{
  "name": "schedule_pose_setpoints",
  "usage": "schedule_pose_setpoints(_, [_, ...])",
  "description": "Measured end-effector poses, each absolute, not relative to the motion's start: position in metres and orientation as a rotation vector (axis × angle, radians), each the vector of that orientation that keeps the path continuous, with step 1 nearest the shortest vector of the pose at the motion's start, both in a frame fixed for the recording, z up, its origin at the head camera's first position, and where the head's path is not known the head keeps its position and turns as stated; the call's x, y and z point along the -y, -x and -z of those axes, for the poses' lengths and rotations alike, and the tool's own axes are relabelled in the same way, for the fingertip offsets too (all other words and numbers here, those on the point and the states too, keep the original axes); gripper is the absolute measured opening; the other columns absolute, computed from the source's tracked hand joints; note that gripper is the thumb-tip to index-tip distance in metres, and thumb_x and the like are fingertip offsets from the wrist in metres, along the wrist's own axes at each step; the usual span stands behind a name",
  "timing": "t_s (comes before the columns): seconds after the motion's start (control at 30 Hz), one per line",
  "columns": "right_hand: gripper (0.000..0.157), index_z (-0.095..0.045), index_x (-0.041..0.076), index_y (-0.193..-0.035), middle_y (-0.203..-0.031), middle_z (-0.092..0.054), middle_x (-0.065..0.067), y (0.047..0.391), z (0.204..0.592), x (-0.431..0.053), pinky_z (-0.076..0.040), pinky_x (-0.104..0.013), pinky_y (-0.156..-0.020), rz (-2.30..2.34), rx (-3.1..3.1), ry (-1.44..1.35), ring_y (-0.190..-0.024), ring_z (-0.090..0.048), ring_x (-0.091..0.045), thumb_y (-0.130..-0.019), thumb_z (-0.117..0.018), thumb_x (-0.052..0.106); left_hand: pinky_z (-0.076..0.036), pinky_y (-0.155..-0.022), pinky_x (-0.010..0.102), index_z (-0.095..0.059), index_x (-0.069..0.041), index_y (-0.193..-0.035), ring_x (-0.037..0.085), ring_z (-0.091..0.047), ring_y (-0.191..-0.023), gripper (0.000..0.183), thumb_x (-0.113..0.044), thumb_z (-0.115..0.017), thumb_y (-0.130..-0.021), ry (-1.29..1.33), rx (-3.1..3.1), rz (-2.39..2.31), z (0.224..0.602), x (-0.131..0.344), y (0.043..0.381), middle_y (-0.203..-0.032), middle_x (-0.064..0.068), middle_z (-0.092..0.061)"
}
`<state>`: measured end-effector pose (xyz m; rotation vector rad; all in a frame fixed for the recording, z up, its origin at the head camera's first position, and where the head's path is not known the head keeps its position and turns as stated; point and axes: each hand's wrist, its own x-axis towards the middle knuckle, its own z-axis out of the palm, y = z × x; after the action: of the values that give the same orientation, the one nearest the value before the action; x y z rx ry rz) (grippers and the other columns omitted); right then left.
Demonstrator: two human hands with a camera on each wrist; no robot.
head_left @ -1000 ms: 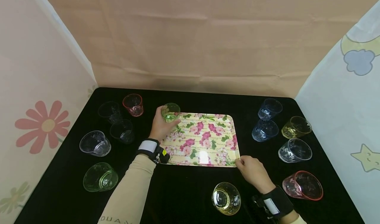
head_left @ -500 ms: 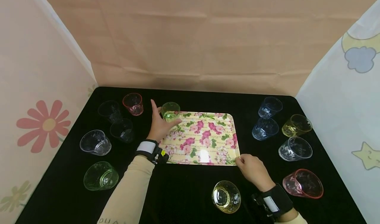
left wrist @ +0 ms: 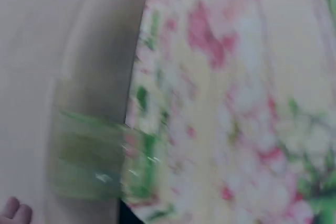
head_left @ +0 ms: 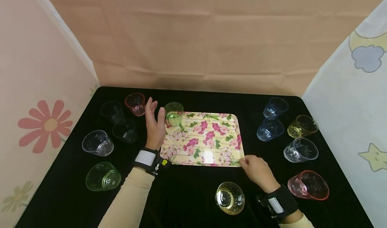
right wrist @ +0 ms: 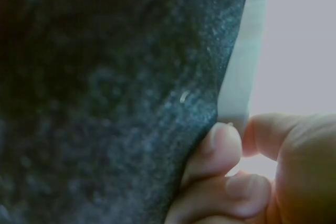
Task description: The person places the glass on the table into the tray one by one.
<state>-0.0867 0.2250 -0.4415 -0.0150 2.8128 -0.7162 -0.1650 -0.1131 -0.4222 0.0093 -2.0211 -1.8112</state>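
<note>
- Fingers (head_left: 148, 109) of the left hand (head_left: 155, 130) were straight and spread, pointing up and away, and gripped nothing.
- Fingers of the right hand (head_left: 257, 171) were curled, pinching the floral tray (head_left: 208, 140) at its near right corner; the right wrist view confirmed the grip on the pale edge.
- Beside the left thumb was a pale green glass (head_left: 174, 114), upright at the far left corner of the floral tray. Contact between thumb and glass could not be determined.
- In the left wrist view, this glass and the tray's print were blurred; two fingertips at the lower corner were apart from the glass.
- Each wrist carried a black strap, the left (head_left: 147, 158) and the right (head_left: 282, 203) both with a pale patch.
- The floral tray lay flat at mid-desk.
- Nearer the person, between the forearms, was a yellowish glass (head_left: 230, 198).
- Left of the tray were a red-rimmed glass (head_left: 135, 104), two dark-looking glasses (head_left: 124, 131), a clear glass (head_left: 98, 143) and a larger green glass (head_left: 103, 177).
- Right of it were two blue glasses (head_left: 270, 130), a yellow glass (head_left: 302, 126), another clear glass (head_left: 300, 150) and a pink glass (head_left: 308, 185).
- All were on a black desk (head_left: 187, 191), backed by a brown sheet (head_left: 208, 36).
</note>
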Motion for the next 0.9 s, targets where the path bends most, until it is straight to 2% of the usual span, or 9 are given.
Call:
schedule_pose_setpoints(0.13, [0.037,-0.045,0.013,-0.060,-0.056,-0.039,0.002,0.087,0.442,-0.225,-0.030,-0.030,-0.052,0.719,-2.805,0.017,-0.051,-0.037,-0.015,-0.096,-0.053,0.015,-0.022,-0.121,0.048,-0.023,-0.003,-0.158,0.028,-0.028,-0.148,0.053,-0.023,-0.035,-0.110,0.136,2.008,1.903,0.401,0.106,0.150,-0.157,0.017,-0.032])
schedule_pose_setpoints(0.23, [0.037,-0.045,0.012,-0.060,-0.057,-0.039,0.002,0.088,0.442,-0.226,-0.030,-0.030,-0.052,0.713,-2.806,0.017,-0.051,-0.037,-0.015,-0.096,-0.053,0.015,-0.022,-0.120,0.052,-0.023,-0.002,-0.158,0.031,-0.030,-0.147,0.057,-0.028,-0.033,-0.108,0.285,2.025,1.985,0.383,0.098,0.135,-0.156,0.020,-0.032])
schedule_pose_setpoints(0.37, [0.037,-0.046,0.012,-0.060,-0.057,-0.039,0.001,0.088,0.441,-0.227,-0.030,-0.030,-0.052,0.711,-2.811,0.023,-0.051,-0.037,-0.015,-0.096,-0.053,0.015,-0.020,-0.119,0.058,-0.019,-0.001,-0.159,0.035,-0.030,-0.147,0.077,-0.053,-0.038,-0.105,0.520,2.032,2.079,0.363,0.088,0.118,-0.158,0.021,-0.030])
schedule_pose_setpoints(0.47, [0.036,-0.045,0.012,-0.060,-0.057,-0.039,0.001,0.088,0.441,-0.227,-0.030,-0.030,-0.052,0.716,-2.808,0.022,-0.051,-0.037,-0.015,-0.096,-0.053,0.014,-0.016,-0.120,0.060,-0.013,-0.002,-0.161,0.035,-0.025,-0.150,0.099,-0.071,-0.042,-0.097,0.679,2.023,2.132,0.353,0.082,0.109,-0.162,0.019,-0.025])
schedule_pose_setpoints(0.57, [0.036,-0.045,0.012,-0.060,-0.057,-0.039,0.001,0.087,0.442,-0.226,-0.030,-0.030,-0.052,0.716,-2.803,0.017,-0.051,-0.037,-0.015,-0.096,-0.053,0.014,-0.013,-0.121,0.059,-0.009,-0.002,-0.161,0.033,-0.019,-0.152,0.107,-0.076,-0.046,-0.093,0.821,2.041,2.136,0.354,0.078,0.100,-0.165,0.017,-0.021])
schedule_pose_setpoints(0.77, [0.037,-0.045,0.012,-0.060,-0.057,-0.039,0.002,0.087,0.443,-0.226,-0.030,-0.030,-0.051,0.726,-2.801,0.018,-0.050,-0.037,-0.015,-0.096,-0.053,0.014,-0.016,-0.120,0.060,-0.008,-0.015,-0.164,0.026,-0.018,-0.154,0.114,-0.080,-0.055,-0.084,0.997,2.180,2.133,0.380,0.069,0.073,-0.169,0.005,-0.016])
schedule_pose_setpoints(0.9, [0.037,-0.044,0.012,-0.060,-0.056,-0.039,0.002,0.087,0.443,-0.225,-0.030,-0.030,-0.051,0.724,-2.803,0.019,-0.050,-0.036,-0.015,-0.096,-0.053,0.014,-0.018,-0.121,0.053,-0.007,-0.026,-0.165,0.023,-0.016,-0.154,0.118,-0.081,-0.061,-0.076,1.018,2.298,2.257,0.401,0.060,0.053,-0.169,-0.004,-0.014])
